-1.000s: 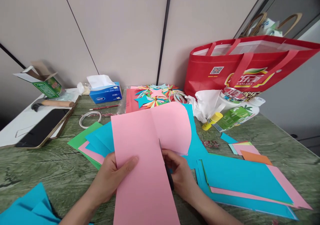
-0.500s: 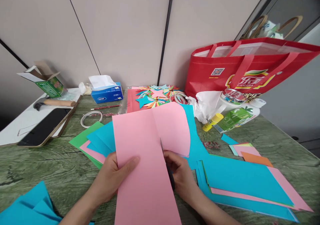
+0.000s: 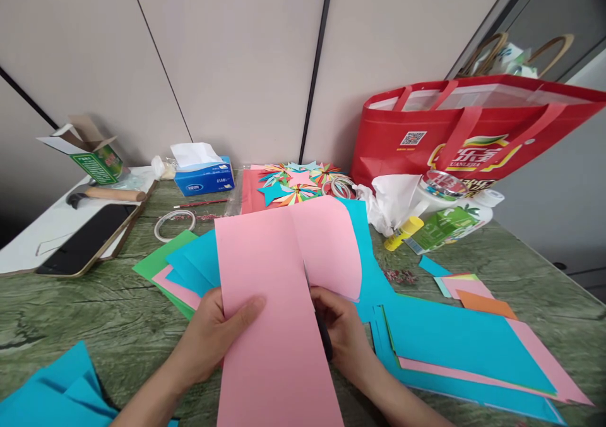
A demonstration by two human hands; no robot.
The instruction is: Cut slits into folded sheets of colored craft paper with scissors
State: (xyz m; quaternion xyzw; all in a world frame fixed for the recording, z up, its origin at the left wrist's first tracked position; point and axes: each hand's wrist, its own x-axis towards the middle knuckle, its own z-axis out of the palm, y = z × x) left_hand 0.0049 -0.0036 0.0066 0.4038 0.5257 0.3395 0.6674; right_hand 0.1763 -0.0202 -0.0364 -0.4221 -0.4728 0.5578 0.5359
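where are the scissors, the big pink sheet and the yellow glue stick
Scissors (image 3: 325,337), head view: on the black handle
Pink sheet (image 3: 278,316), head view: near its middle
Glue stick (image 3: 403,234), head view: on its yellow body

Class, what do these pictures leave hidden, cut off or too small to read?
Head view: fingertips of the left hand, thumb aside, behind the pink paper.
Head view: part of the scissors, covered by the right hand and pink paper.
Head view: the near end of the pink paper, cut off by the bottom edge.
Head view: fine print on the blue tissue box, too small.
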